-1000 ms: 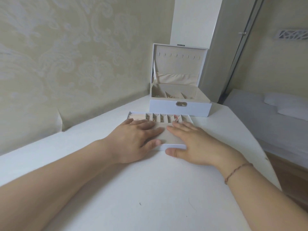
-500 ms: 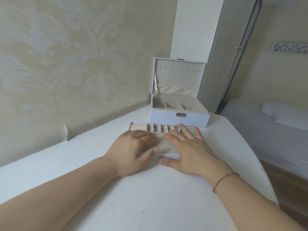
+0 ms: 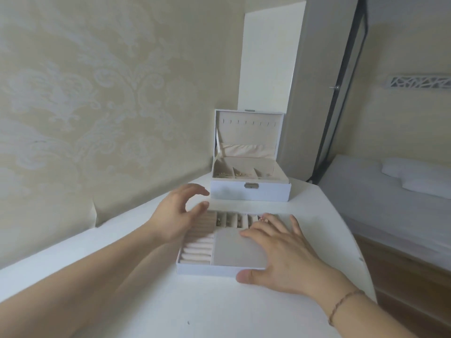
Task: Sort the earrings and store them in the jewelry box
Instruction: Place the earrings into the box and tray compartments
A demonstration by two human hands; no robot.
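White tray (image 3: 207,270) lies on the table (image 3: 219,308) in front of the open box (image 3: 250,191), its lid upright. Right hand (image 3: 280,254) rests flat on the tray, fingers straight and spread across the grey panel and the far slots, thumb against the near wall. Left hand (image 3: 178,215) hovers over the tray's far left corner, fingers and thumb apart in a loose curve and holding nothing. Earrings (image 3: 229,222) sit as small gold pieces in the narrow slots along the tray's far edge; more gold pieces lie in the box compartments (too small to tell their type).

Step in hand, as judged: steadying the tray while the left hand goes for a piece or a corner. To do it well, the right palm should press lightly so the tray does not slide, and its fingers should uncover the slots they hide. A fingertip pinch suits such small pieces, one pair to a slot.

No brand, label or writing can be read; the box shows only a plain metal clasp (image 3: 250,185).
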